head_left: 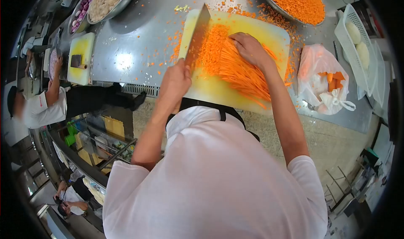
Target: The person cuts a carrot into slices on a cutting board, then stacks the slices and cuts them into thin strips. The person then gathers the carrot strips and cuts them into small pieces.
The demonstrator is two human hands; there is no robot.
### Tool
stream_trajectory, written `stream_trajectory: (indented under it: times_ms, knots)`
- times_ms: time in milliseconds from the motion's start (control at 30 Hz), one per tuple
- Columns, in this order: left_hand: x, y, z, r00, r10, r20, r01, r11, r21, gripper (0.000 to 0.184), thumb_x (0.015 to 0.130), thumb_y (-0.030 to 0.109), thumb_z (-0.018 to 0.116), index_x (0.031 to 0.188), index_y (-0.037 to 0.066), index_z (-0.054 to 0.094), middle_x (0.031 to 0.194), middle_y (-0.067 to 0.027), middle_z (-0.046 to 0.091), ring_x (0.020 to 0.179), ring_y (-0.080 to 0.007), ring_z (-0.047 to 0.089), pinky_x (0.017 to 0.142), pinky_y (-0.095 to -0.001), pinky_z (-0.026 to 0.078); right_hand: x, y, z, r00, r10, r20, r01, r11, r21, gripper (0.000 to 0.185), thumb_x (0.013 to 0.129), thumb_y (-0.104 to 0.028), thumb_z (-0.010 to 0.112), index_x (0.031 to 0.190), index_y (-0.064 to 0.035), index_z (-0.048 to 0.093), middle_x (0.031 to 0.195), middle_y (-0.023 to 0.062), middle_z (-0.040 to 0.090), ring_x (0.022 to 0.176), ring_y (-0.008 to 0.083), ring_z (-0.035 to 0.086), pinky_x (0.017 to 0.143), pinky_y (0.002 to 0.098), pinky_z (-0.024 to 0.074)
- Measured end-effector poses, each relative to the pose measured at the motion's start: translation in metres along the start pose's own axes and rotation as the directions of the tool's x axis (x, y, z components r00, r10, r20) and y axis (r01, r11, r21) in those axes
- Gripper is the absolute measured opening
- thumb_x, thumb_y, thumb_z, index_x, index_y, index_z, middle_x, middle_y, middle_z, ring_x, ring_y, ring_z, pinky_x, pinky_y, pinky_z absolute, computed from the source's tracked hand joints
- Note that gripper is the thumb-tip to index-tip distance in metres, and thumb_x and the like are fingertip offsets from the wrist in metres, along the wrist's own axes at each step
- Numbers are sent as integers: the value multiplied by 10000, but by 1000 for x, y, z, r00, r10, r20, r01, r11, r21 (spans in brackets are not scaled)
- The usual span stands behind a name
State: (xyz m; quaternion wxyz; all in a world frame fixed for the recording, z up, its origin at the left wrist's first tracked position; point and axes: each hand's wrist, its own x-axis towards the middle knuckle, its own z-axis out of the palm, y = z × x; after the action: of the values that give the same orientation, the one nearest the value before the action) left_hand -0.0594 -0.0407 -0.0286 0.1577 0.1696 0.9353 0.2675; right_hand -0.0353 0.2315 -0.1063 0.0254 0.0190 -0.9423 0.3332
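My left hand (174, 80) is closed around the handle of a cleaver (199, 33). The broad blade stands on the left part of a yellow-stained white cutting board (273, 33), beside finely diced carrot (210, 49). Pressed down with bent fingers, my right hand (251, 49) holds a bundle of carrot strips (242, 73) on the board. The strips fan out toward the near edge, and their far ends meet the diced pile. My right fingertips are partly hidden.
Bowls of diced carrot (296, 3) and pale chopped food (108, 2) stand at the back. A plastic bag (315, 70) with carrots lies right, near a white basket (351, 33). Left is a second board (86, 49) with a cleaver (76, 61); a co-worker (50, 106) stands there.
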Motion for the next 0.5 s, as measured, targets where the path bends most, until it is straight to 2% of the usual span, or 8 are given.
stream_trajectory:
  times_ms: [67,133,167,267,333,367,433,500]
  knots:
    - [14,-10,-10,994,79,-80,-74,995,60,127,918,92,500,862,-22,498,627,-257,574,599,-443,596,502,-478,445,-1,-5,0,1000,-9,-23,9,1000,3,303,926,-161,463,1155,-28,610,1171,157,600,1048,341,562,941,437,447]
    - [34,-27,-10,963,215,-163,-191,970,153,86,892,68,509,873,-15,500,628,-265,577,586,-442,596,494,-500,450,-8,-21,4,966,59,-253,-51,998,38,247,902,-116,494,1101,-22,606,1112,170,603,992,356,577,889,435,469]
    - [37,-34,1,963,216,-163,-191,969,153,86,892,68,509,873,-15,500,628,-265,577,586,-442,596,494,-500,450,-11,-30,7,965,59,-254,-51,998,37,247,902,-116,494,1101,-22,606,1112,170,603,992,356,577,889,435,469]
    - [33,-19,25,963,256,-88,-224,935,275,64,860,47,517,872,-11,491,602,-282,555,591,-463,582,506,-539,451,-13,-42,15,905,86,-416,-89,996,12,169,883,-107,529,1015,-21,590,1046,163,601,943,356,573,831,437,475]
    - [19,-6,34,957,289,-37,-269,925,268,68,861,49,517,876,-12,493,596,-281,553,593,-463,583,512,-537,453,-13,-44,26,887,-12,-461,-105,968,-227,110,857,-113,563,941,-41,572,968,138,590,889,337,567,777,444,471]
    - [15,-3,35,949,316,5,-306,916,259,71,863,51,517,880,-13,494,590,-279,552,596,-463,584,518,-535,454,-13,-44,28,885,-7,-465,-109,969,-223,110,857,-113,563,941,-41,572,968,138,590,889,337,567,777,444,471]
    - [7,15,14,950,305,67,-313,928,204,79,862,54,520,885,-20,499,611,-282,561,608,-467,584,541,-534,451,-12,-43,32,888,-44,-458,-119,939,-322,106,830,-117,582,924,-68,578,932,116,581,876,308,566,752,429,471]
    - [-7,39,-7,975,168,146,-186,976,117,98,882,65,508,886,-33,506,641,-289,568,629,-471,585,564,-537,442,-14,-44,34,893,-21,-450,-144,933,-330,115,821,-129,588,924,-76,580,927,109,580,872,303,566,746,425,471]
